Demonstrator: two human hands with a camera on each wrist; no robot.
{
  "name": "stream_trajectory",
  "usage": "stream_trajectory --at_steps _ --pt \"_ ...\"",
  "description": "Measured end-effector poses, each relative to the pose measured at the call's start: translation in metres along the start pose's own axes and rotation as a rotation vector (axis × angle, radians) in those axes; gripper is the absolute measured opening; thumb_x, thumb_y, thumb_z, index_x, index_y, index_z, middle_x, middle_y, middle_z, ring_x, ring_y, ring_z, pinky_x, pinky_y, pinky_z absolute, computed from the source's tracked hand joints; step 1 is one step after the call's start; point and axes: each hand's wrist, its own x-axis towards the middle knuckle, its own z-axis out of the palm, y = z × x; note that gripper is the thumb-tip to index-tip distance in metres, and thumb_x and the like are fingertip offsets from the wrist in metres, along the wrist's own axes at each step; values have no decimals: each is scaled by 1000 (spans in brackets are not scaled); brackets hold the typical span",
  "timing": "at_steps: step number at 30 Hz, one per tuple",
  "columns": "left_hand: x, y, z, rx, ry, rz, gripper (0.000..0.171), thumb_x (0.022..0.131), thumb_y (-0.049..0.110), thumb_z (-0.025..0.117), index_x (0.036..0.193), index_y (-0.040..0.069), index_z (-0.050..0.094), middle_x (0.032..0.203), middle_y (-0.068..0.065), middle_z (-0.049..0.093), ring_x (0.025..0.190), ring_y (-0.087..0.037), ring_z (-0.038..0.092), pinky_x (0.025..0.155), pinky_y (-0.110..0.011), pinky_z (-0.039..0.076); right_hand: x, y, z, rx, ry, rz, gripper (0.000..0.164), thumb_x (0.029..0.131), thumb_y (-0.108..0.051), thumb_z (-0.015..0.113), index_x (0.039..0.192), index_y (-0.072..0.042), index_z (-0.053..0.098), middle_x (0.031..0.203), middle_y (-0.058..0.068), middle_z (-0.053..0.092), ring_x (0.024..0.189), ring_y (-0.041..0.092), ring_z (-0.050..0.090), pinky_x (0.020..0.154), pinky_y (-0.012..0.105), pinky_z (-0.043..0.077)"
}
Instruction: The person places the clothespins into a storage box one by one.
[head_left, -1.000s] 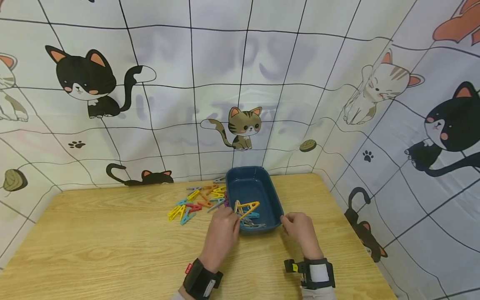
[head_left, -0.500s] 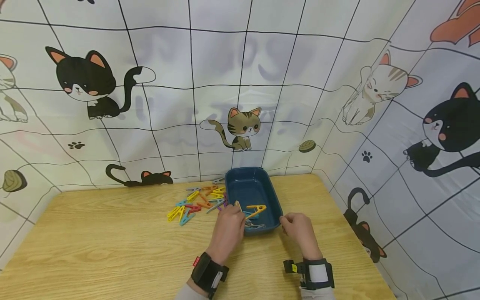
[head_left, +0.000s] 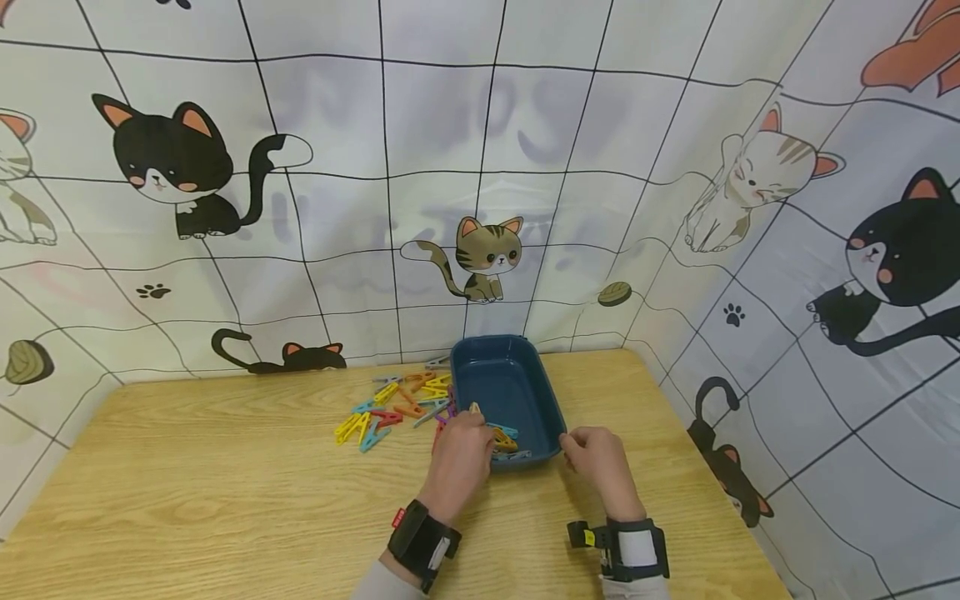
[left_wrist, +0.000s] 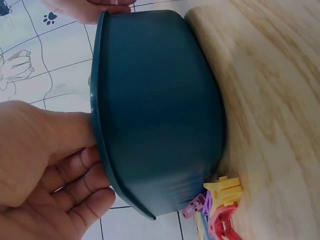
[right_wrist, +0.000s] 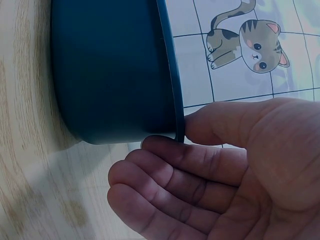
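A dark blue plastic basin [head_left: 508, 375] stands on the table, with several clothespins in its near end. Among them are a yellow-orange clothespin [head_left: 504, 439] and a blue clothespin [head_left: 506, 430]. My left hand [head_left: 459, 454] is over the basin's near left rim, its fingers loosely bent inside and the thumb against the rim in the left wrist view. Nothing shows between those fingers. At the near right corner my right hand [head_left: 597, 458] pinches the rim between thumb [right_wrist: 207, 122] and index finger, the other fingers curving loosely below.
Left of the basin lies a loose pile of clothespins [head_left: 387, 417] in yellow, orange, red, blue and purple. A wooden table [head_left: 225, 492] carries everything. Behind and to the right hangs a white sheet [head_left: 337, 208] printed with cats and grid lines.
My left hand has shifted right and let go of the yellow-orange clothespin, which now lies down in the basin. A red clothespin beside the basin has come into sight. The right hand stays put.
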Motion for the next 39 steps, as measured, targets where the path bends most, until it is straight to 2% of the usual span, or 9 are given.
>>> stream_trajectory --at_steps 9,14,17,20,25,29,32,36,39 --pt "-10 -4 -1 -129 57 -82 12 88 6 80 77 10 77 76 1 60 74 -17 57 73 -32 51 1 3 2 3 6 -8 25 98 -11 63 79 1 74 66 10 67 58 15 52 55 29 39" --pt "-11 -9 -10 -149 123 -114 8 90 7 79 83 10 78 78 0 60 74 -17 56 70 -32 50 2 5 4 6 3 -8 25 98 -12 63 79 1 73 66 9 66 57 15 51 55 29 39" --pt "-11 -14 -18 -177 154 -155 6 90 7 79 84 10 78 78 -1 60 73 -17 57 67 -31 50 2 6 5 6 0 -6 25 98 -12 63 79 0 73 64 7 65 57 15 51 55 30 39" --pt "-12 -21 -22 -189 169 -199 5 90 6 79 85 8 79 80 -1 62 76 -18 60 69 -33 52 0 6 5 9 -3 0 25 98 -12 63 79 0 73 63 5 63 57 16 51 55 30 38" --pt "-14 -35 -25 -205 166 -265 4 90 5 79 86 6 79 80 -2 63 76 -19 60 68 -33 51 0 6 4 16 3 2 24 98 -12 63 79 0 73 63 4 63 57 15 52 55 30 38" --pt "-14 -46 -24 -213 156 -291 7 90 5 79 82 4 79 76 -1 60 74 -19 58 67 -36 49 0 6 4 28 3 4 25 98 -12 63 78 1 72 65 8 64 57 15 51 55 30 38" --pt "-15 -54 -23 -204 115 -302 9 91 7 79 82 4 78 76 -2 59 74 -21 57 68 -37 47 0 5 4 29 7 5 26 98 -12 64 77 1 72 65 8 64 57 16 50 55 30 38" --pt "-16 -60 -21 -211 57 -327 6 91 5 78 85 3 79 83 -5 66 83 -25 62 74 -41 51 0 5 4 22 13 0 25 98 -12 64 77 0 72 63 6 63 57 16 50 55 30 38" --pt "-16 -62 -21 -225 37 -352 10 88 1 78 79 5 76 83 -5 67 85 -25 63 75 -42 51 1 5 4 22 16 -1 26 98 -12 64 77 0 72 62 5 62 57 16 49 55 30 37"
